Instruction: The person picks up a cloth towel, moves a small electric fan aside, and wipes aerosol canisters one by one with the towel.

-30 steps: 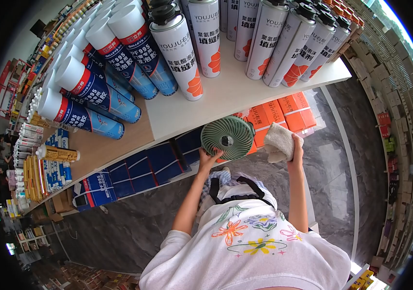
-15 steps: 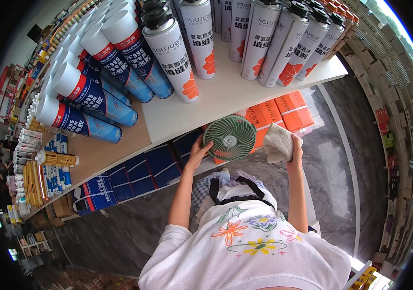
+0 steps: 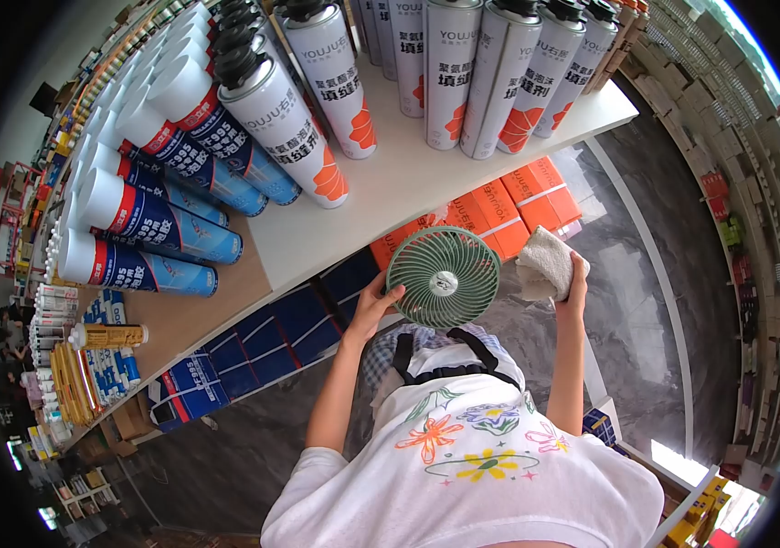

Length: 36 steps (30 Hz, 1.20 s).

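Observation:
A round green fan (image 3: pixel 445 279) with a spiral grille faces up in front of my torso. My left hand (image 3: pixel 374 306) grips its left edge, the thumb lying over the rim and the other fingers hidden behind. On the right, my right hand (image 3: pixel 574 285) is closed around a folded beige cloth (image 3: pixel 547 263), which hangs to the left of the fingers. A gap separates the cloth from the fan. Both are held just off the front edge of the white shelf top (image 3: pixel 390 187).
White foam cans (image 3: pixel 294 137) with black caps stand along the shelf top, beside several blue cans (image 3: pixel 157 265) on the left. Under it sit orange boxes (image 3: pixel 490 215) and blue boxes (image 3: pixel 271 329). Stocked shelves (image 3: pixel 755 301) line the right side.
The fan has come closer to my body and looks larger. The cloth has shifted slightly right, widening the gap. The view has turned a little, so the cans appear further left.

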Tool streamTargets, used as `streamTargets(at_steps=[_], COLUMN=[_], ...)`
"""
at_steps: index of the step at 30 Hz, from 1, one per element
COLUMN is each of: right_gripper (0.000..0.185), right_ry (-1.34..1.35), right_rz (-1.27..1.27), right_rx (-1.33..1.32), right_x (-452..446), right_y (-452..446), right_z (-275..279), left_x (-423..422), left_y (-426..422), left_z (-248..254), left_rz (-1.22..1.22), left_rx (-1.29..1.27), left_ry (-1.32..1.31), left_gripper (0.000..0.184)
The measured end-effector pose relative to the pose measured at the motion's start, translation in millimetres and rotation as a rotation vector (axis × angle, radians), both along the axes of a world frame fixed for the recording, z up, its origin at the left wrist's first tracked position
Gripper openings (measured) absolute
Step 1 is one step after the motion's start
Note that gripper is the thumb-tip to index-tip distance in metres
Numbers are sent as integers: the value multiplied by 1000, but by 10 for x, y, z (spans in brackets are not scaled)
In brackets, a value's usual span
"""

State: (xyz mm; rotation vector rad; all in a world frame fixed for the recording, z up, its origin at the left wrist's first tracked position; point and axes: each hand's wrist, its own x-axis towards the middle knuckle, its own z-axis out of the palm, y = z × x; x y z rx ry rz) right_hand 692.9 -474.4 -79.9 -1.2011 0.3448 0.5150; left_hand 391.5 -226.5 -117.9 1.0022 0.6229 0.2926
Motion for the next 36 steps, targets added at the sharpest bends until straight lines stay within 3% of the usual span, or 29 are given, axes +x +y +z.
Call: streamTargets(at_steps=[3,7,10,24,28,30,36], right_gripper=[58,49,50,49,49,50,50], right_ry=[-32,-215,-507,-502,-515,-518,-526], right_rz=[-30,-82,-44,-55,-10,6,13], right_rx=[12,-256,-676,-721,-770,-751,-753], right_x=[65,121,93,530,735,799,861], right_y=[-73,-155,-228,-529,-506,-471,-451], right_z=[-28,-43,15,-11,10,16,-29], left_x=[234,552,765,1659,1789,1832,1912], left_y=[-24,-63,-53,13,-10,-9,-79], left_z=[93,144,148,-118,-174,-205,-391], left_rz=[-38,-78,-134,-181,-161,-131,-185], left_rx=[-21,-35,-48,-35,-43,-83,-72], left_ry=[-13,-16,13,81,38,19,-43], left_gripper=[57,55,55,58,55,44,49])
